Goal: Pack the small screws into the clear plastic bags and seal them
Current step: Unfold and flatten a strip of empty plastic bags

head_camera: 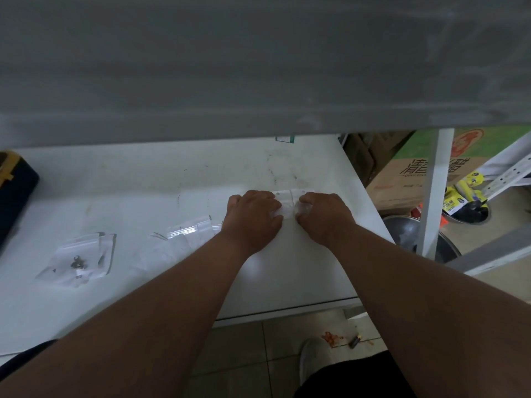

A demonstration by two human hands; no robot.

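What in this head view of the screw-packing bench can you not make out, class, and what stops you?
- Bag contents and seal: head view, covered by the left hand and right hand.
- Screws in the filled bags: too small to count.
- Dark case: cut off by the left edge.
- Back of the table: hidden by the grey shelf overhead.

One head-worn view only, aimed forward and down over a white table (143, 182), close in; a grey shelf (258, 67) fills the far upper half.
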